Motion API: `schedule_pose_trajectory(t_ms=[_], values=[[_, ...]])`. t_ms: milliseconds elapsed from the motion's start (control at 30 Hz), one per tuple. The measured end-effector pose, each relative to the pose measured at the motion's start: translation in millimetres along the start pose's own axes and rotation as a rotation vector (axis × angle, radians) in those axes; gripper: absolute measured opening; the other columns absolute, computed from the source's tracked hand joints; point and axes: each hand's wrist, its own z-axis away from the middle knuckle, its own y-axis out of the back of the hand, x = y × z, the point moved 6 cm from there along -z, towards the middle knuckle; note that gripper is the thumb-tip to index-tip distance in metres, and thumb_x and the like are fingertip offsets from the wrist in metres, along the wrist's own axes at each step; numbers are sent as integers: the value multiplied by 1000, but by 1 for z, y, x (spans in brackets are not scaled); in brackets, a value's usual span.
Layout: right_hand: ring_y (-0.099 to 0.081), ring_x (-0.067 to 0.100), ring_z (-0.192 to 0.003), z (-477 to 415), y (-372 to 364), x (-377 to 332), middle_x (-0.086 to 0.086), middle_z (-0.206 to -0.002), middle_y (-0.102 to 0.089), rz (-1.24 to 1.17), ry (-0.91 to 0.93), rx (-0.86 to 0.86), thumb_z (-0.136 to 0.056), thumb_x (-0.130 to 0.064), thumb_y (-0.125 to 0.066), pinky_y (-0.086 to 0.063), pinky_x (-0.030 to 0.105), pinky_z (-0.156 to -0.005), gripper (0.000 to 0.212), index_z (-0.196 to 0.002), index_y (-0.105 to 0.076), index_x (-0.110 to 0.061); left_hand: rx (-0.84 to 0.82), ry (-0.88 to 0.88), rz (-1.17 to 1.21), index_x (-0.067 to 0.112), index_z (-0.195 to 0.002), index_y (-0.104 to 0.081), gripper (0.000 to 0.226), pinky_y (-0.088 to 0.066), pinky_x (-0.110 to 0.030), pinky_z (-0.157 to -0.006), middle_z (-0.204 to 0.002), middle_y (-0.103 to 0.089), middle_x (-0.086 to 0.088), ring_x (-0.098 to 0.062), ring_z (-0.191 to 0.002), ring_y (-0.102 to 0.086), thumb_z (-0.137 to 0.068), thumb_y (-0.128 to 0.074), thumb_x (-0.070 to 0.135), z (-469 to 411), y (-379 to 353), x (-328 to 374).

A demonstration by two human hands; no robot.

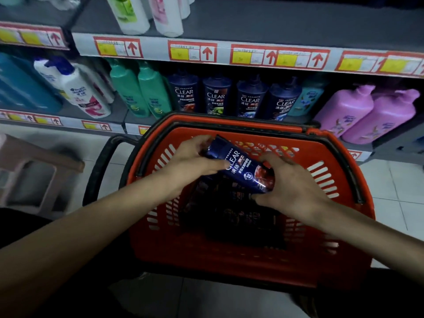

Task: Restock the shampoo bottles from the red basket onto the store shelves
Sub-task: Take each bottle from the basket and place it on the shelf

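A dark blue Clear shampoo bottle (241, 165) lies tilted above the red basket (252, 255), cap end toward the upper left. My left hand (190, 160) grips its cap end and my right hand (291, 184) grips its base end. More dark bottles (231, 216) lie in the shadowed bottom of the basket. On the lower shelf (68, 121) behind the basket stands a row of matching dark blue Clear bottles (231, 98).
Green bottles (140, 90) and white pump bottles (82, 92) stand left of the Clear row, purple bottles (367, 113) to the right. The upper shelf (252, 24) holds white bottles at its left. A brown plastic stool (34, 173) stands on the tiled floor at left.
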Motion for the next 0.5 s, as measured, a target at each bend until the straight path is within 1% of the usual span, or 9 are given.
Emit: schedule_pose_trajectory(t_ms=[33,100,167,233,267,333,367,433,500], values=[[-64,17,-87,-1,0,0,-6,-113,-60,-32,-1,-7,-67,-45,-87,-45,23,-67,84,-137,-41,-33,0,28,82,15,-130,-65,60,-60,-31,-92,-121,-74,-1,-15,-109,-73,-76,-88,6,0,-1,4],[-62,10,-70,-1,1,-2,-11,-95,-63,-90,-17,-30,-68,-43,-86,-37,16,-53,80,-131,-37,-35,-7,57,168,13,-127,-69,53,-61,-32,-90,-116,-77,-2,-14,-103,-75,-77,-88,12,1,-2,11],[-62,4,-63,0,1,-3,-13,-85,-62,-159,-44,-55,-69,-40,-86,-39,18,-48,77,-127,-36,-33,-18,56,163,12,-122,-72,47,-62,-30,-87,-109,-79,-1,-15,-99,-76,-79,-88,21,1,-3,19],[-64,3,-68,0,1,-7,-14,-90,-63,-273,-77,-94,-69,-35,-87,-42,16,-51,75,-125,-37,-32,9,56,157,12,-118,-74,45,-61,-27,-81,-102,-80,-2,-17,-92,-75,-79,-88,30,2,-4,23],[-66,4,-73,0,1,-9,-13,-94,-63,-341,-96,-119,-70,-33,-87,-47,18,-56,71,-124,-41,-31,31,62,177,11,-116,-74,46,-60,-26,-78,-98,-79,-2,-18,-86,-72,-79,-87,33,2,-4,23],[-69,14,-86,0,-2,-9,-3,-100,-67,-509,-154,-186,-66,-31,-85,-58,33,-74,62,-118,-52,-26,72,76,244,10,-115,-75,48,-57,-25,-75,-93,-76,-2,-18,-82,-65,-80,-85,42,3,-4,23],[-71,21,-89,1,-4,-9,3,-102,-70,-615,-193,-227,-63,-29,-82,-59,40,-80,59,-115,-57,-24,84,80,278,11,-113,-76,48,-56,-27,-76,-93,-75,-2,-17,-82,-64,-82,-82,47,3,-5,24],[-72,29,-92,4,-9,-10,14,-106,-73,-870,-275,-297,-62,-20,-75,-60,45,-81,52,-113,-64,-22,90,85,333,16,-108,-78,47,-55,-29,-78,-94,-73,-2,-15,-83,-65,-85,-75,57,4,-6,29],[-70,33,-90,4,-11,-11,17,-103,-73,-1065,-319,-345,-62,-14,-71,-58,47,-79,52,-114,-69,-14,88,104,391,15,-115,-76,56,-55,-30,-79,-94,-70,-3,-16,-84,-66,-88,-68,62,5,-6,35]])
